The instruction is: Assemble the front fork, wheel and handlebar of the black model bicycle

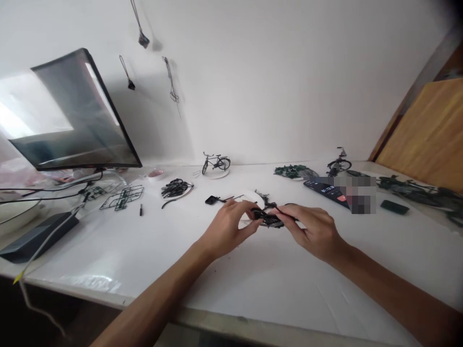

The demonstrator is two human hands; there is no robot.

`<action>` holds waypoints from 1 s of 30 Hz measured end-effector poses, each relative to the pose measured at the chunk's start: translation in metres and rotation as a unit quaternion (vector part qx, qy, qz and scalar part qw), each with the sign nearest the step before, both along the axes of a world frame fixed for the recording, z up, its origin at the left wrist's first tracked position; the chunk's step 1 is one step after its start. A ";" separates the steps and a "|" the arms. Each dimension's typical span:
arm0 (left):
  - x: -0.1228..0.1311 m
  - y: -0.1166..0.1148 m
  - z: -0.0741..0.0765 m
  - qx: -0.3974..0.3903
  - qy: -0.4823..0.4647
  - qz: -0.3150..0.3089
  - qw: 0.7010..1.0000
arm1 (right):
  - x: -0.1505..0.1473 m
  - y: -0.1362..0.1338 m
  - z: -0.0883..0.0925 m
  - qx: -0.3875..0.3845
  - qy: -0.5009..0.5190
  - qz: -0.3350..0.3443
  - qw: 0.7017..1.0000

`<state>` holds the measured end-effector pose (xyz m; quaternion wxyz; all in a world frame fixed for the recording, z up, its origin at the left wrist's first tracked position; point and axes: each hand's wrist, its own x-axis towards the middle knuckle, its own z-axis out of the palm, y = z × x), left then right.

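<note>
My left hand (229, 226) and my right hand (311, 231) meet above the middle of the white table (253, 274). Both pinch a small black model part (268, 218), which looks like a piece of a miniature bicycle. The fingers of each hand are closed on it from either side. Just behind the hands lies a small white dish (249, 197) with more dark bits. A finished miniature bicycle (216, 163) stands on a white disc at the back centre.
A tilted monitor (77, 113) stands at the back left with cables and a dark box (36, 236). Green part frames (121, 197), a dish of black parts (176, 188), a phone (327, 190), another small bicycle (339, 164) and green pieces (419, 190) lie around.
</note>
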<state>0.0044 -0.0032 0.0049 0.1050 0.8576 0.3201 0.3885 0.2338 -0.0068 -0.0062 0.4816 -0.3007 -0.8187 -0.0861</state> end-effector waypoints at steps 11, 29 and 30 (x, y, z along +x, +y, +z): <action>0.003 -0.003 -0.001 -0.086 -0.040 0.024 0.995 | -0.022 -0.012 0.007 -0.261 0.154 -0.007 0.953; -0.005 -0.011 0.007 -0.306 -0.095 -0.137 0.937 | 0.011 -0.003 0.025 -0.514 0.118 0.067 0.847; -0.005 -0.010 0.008 -0.303 -0.071 -0.150 0.938 | 0.015 -0.001 0.025 -0.474 0.082 0.026 0.877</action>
